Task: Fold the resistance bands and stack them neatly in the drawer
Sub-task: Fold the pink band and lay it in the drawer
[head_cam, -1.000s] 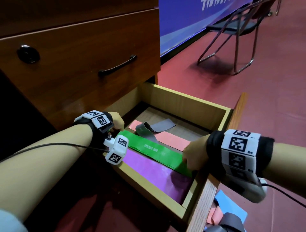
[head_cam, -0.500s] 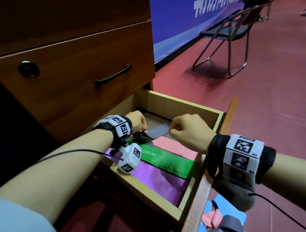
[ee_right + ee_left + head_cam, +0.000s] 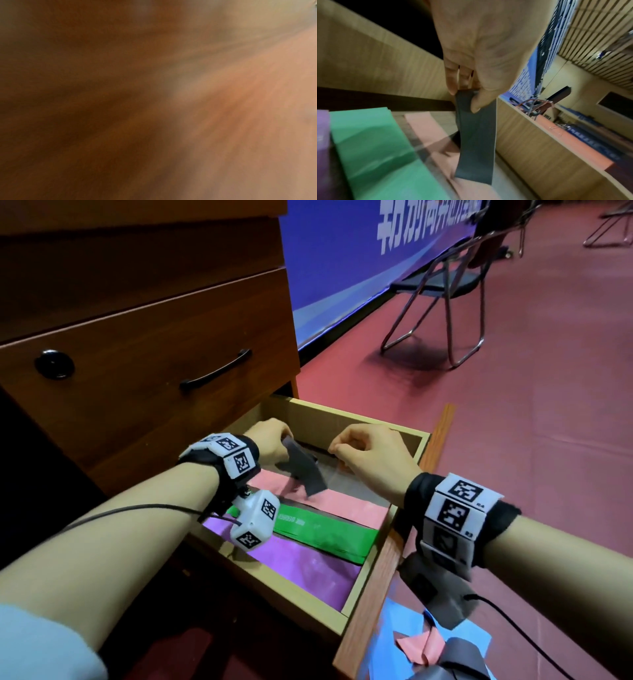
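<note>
Dim indoor light, right wrist view (wholly smeared) unreadable

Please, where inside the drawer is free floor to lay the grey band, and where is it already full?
Bare wood shows at the back of the drawer, between the pink band and the back wall, under the right hand. The front is full: the purple band, then the green band. The left hand pinches the grey band above the pink one.

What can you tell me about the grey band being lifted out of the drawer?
The grey band is a flat, matte, rubbery-looking strip. The left hand pinches its top end between thumb and fingers, so it hangs slightly curved above the pink band in the open drawer. The right hand seems to hold its other end; blur hides that.
</note>
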